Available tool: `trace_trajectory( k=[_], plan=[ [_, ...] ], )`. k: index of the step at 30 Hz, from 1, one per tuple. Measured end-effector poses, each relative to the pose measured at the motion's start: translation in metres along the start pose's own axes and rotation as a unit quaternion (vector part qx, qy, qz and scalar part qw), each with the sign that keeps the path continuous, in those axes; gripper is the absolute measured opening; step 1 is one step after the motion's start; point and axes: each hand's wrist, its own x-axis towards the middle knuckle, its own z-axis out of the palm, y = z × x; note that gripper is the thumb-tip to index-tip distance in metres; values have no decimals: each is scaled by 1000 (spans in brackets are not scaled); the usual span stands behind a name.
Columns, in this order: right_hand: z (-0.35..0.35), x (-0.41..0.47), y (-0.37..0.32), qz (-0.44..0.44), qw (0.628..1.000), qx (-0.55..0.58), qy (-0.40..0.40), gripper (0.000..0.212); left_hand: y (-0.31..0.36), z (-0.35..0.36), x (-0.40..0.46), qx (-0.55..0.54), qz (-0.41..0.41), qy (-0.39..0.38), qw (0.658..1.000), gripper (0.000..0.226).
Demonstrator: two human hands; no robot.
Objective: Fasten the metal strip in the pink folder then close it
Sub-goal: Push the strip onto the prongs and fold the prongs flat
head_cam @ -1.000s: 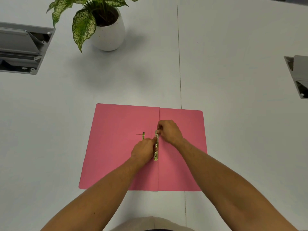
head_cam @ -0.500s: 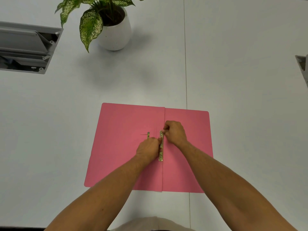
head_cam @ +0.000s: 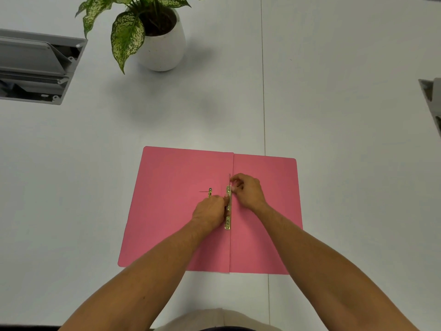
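The pink folder (head_cam: 171, 211) lies open and flat on the white table. A gold metal strip (head_cam: 228, 222) runs along the centre fold. My left hand (head_cam: 210, 211) rests on the left leaf with its fingertips pressed against the strip's middle. My right hand (head_cam: 248, 189) pinches the strip's upper end, where a thin prong stands up. A second small gold piece (head_cam: 210, 192) with a thin prong lies on the left leaf, just above my left hand.
A potted plant in a white pot (head_cam: 162, 44) stands at the back, left of centre. A grey cable box (head_cam: 33, 68) is set in the table at far left, another (head_cam: 433, 101) at the right edge. A seam (head_cam: 263, 91) runs down the table.
My right hand's fingers have shifted slightly up at the strip's top end, and the thin prong now shows above them. The left hand stays on the strip. The camera has shifted a little.
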Motion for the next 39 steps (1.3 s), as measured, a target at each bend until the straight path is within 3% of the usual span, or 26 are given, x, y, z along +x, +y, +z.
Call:
trace_trajectory(
  k=[11,20,25,32,37,39],
  plan=[
    [19,-65,24,-90,992,-83,-11,41,0,-3,-3,-55,-20,7,998,33],
    [16,-65,15,-95,977,-181,-63,46,-4,-5,-19,-230,-23,-5,973,51],
    [16,-67,11,-89,975,-192,-64,43,-2,-3,-35,-299,-34,16,954,36],
    [14,-65,6,-83,973,-203,-71,46,-2,8,-44,-312,-57,33,948,47],
    [14,-65,4,-83,968,-222,-77,52,0,14,-46,-359,-101,64,925,12],
    [13,-65,3,-79,968,-225,-80,53,1,14,-47,-407,-128,67,902,16]
  ],
)
